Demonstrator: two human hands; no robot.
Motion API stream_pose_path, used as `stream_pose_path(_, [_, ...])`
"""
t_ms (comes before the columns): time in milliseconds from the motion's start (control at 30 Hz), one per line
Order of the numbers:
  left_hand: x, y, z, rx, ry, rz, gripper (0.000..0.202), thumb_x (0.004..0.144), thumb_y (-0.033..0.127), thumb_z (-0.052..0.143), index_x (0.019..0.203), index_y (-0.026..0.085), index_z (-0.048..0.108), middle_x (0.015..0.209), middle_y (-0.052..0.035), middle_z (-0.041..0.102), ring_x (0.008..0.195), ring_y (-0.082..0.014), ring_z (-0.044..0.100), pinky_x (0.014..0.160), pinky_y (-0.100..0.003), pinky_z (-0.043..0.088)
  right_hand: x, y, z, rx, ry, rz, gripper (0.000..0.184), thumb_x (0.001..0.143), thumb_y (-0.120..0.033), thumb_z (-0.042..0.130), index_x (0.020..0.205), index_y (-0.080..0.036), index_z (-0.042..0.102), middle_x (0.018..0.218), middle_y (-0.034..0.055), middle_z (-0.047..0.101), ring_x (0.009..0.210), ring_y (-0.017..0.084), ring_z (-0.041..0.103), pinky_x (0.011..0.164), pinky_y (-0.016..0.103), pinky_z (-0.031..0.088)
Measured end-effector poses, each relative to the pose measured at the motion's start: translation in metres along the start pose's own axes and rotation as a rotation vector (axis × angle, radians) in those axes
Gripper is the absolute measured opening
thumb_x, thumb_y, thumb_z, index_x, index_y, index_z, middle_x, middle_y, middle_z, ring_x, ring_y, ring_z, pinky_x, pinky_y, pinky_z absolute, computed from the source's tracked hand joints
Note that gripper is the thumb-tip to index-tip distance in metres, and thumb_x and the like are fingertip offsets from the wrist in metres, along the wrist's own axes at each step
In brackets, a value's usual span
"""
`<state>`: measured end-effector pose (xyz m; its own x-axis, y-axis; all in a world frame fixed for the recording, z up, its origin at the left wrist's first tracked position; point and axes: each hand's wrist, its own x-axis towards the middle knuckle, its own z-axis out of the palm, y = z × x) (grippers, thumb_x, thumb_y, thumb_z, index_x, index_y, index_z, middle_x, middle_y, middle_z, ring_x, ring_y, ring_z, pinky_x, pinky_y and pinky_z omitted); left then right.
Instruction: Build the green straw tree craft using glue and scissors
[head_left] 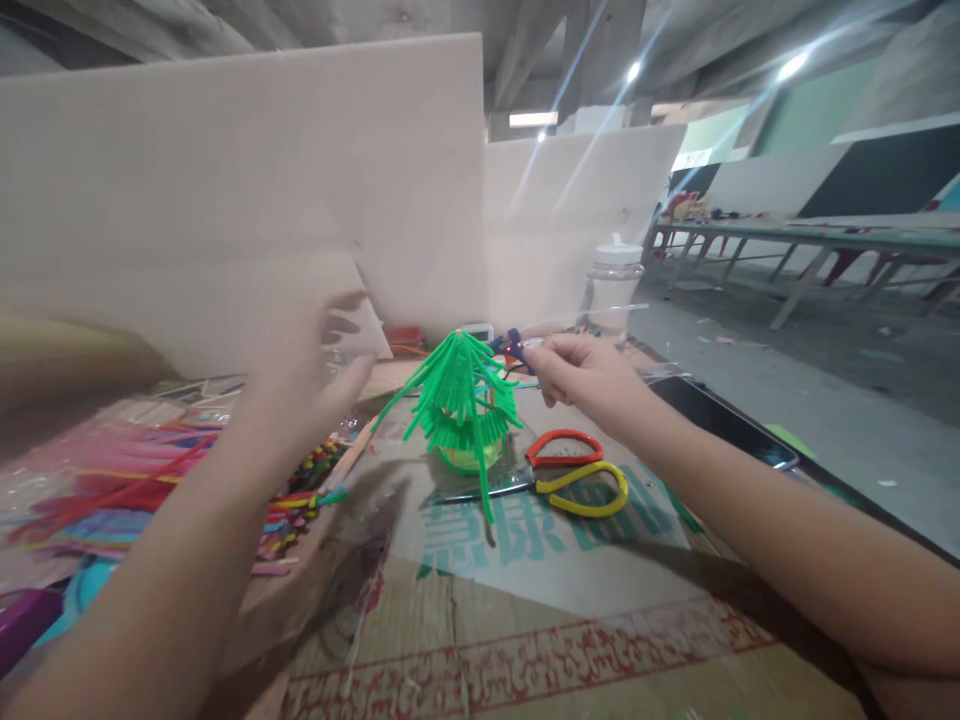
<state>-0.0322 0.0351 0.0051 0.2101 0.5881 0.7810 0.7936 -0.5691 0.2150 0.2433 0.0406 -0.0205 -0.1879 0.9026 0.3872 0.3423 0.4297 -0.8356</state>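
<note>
While two hands (319,368) (576,372) flank one model (460,405), one pair of scissors (541,486) lies nearby.

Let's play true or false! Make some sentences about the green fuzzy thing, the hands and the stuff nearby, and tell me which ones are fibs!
1. The scissors have one red-orange handle and one yellow handle. True.
2. The right hand is holding the scissors. False: it holds a small dark blue tool.
3. The green fuzzy thing stands between the two hands. True.
4. The left hand is squeezing the green fuzzy thing. False: it is blurry, but its fingers are spread, off to the left.
5. A jar with a white lid stands beyond the right hand. True.
6. The phone is left of the scissors. False: the phone lies to their right.
</note>
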Motion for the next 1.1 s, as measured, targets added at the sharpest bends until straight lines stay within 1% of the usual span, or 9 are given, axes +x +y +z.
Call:
stream_pose_path(33, [0.001,-0.002,0.004,-0.029,-0.034,-0.004,0.029,0.086,0.034,0.059,0.112,0.021,0.057,0.118,-0.0065,0.061,0.103,-0.0224,0.06,0.087,-0.037,0.049,0.004,0.006,0.001,0.004,-0.055,0.039,0.03,0.088,-0.041,0.057,0.068,-0.019,0.054,0.047,-0.0063,0.048,0.045,0.008,0.044,0.048,0.023,0.034])
stream_pose_path(133, [-0.002,0.003,0.019,-0.077,-0.12,0.023,0.037,0.088,0.036,0.058,0.122,0.022,0.055,0.127,-0.008,0.06,0.118,-0.0249,0.057,0.101,-0.042,0.046,0.011,0.026,0.008,-0.016,-0.235,0.078,0.026,0.088,-0.043,0.056,0.077,-0.019,0.06,0.046,-0.0054,0.05,0.044,0.011,0.047,0.049,0.025,0.036])
stream_pose_path(233, [-0.009,0.013,0.034,-0.093,-0.205,0.139,0.045,0.088,0.039,0.059,0.128,0.021,0.051,0.137,-0.0109,0.054,0.129,-0.0263,0.049,0.109,-0.046,0.04,0.012,0.038,0.015,-0.03,-0.294,0.042,0.029,0.089,-0.046,0.056,0.077,-0.02,0.062,0.046,-0.0044,0.05,0.044,0.011,0.047,0.049,0.026,0.036])
stream_pose_path(367, [-0.016,0.017,0.046,-0.111,-0.285,0.195,0.057,0.087,0.042,0.06,0.136,0.018,0.043,0.145,-0.0152,0.044,0.138,-0.0282,0.039,0.114,-0.048,0.035,0.009,0.036,0.02,0.057,-0.183,0.044,0.028,0.086,-0.045,0.059,0.074,-0.02,0.056,0.047,-0.0058,0.048,0.044,0.01,0.045,0.046,0.024,0.035])
stream_pose_path(500, [-0.017,0.012,0.047,-0.13,-0.348,0.227,0.062,0.087,0.039,0.06,0.141,0.019,0.037,0.153,-0.0161,0.034,0.142,-0.0291,0.034,0.115,-0.048,0.033,0.001,0.023,0.022,0.048,-0.103,0.008,0.029,0.086,-0.044,0.058,0.072,-0.02,0.052,0.052,-0.0064,0.046,0.046,0.009,0.042,0.046,0.024,0.033])
stream_pose_path(667, [-0.016,0.009,0.045,-0.115,-0.434,0.234,0.062,0.088,0.04,0.058,0.144,0.022,0.037,0.154,-0.0144,0.032,0.14,-0.0298,0.037,0.113,-0.048,0.036,-0.01,0.011,0.024,-0.133,-0.015,-0.238,0.011,0.086,-0.029,0.058,0.085,-0.019,0.062,0.067,-0.002,0.057,0.061,0.011,0.049,0.056,0.025,0.037])
stream_pose_path(767, [-0.016,0.011,0.043,-0.102,-0.431,0.21,0.059,0.088,0.043,0.057,0.141,0.021,0.041,0.151,-0.0137,0.036,0.137,-0.0298,0.04,0.112,-0.049,0.036,-0.013,0.007,0.025,-0.186,-0.022,-0.299,0.012,0.088,-0.027,0.057,0.082,-0.018,0.062,0.07,-0.0005,0.061,0.063,0.011,0.051,0.058,0.025,0.037])
stream_pose_path(900, [-0.015,0.014,0.043,-0.117,-0.414,0.188,0.057,0.089,0.044,0.057,0.14,0.022,0.042,0.149,-0.0128,0.038,0.135,-0.0285,0.043,0.112,-0.048,0.037,-0.015,0.018,0.032,-0.177,-0.068,-0.229,0.037,0.092,-0.039,0.051,0.062,-0.018,0.055,0.054,-0.0039,0.046,0.053,0.01,0.042,0.053,0.025,0.031])
stream_pose_path(1100, [-0.016,0.014,0.044,-0.121,-0.425,0.174,0.059,0.088,0.046,0.058,0.14,0.024,0.04,0.151,-0.0126,0.037,0.136,-0.0293,0.041,0.112,-0.051,0.036,-0.032,0.049,0.045,-0.107,0.022,-0.189,0.038,0.094,-0.041,0.047,0.064,-0.019,0.051,0.057,-0.0035,0.045,0.056,0.011,0.042,0.054,0.025,0.031])
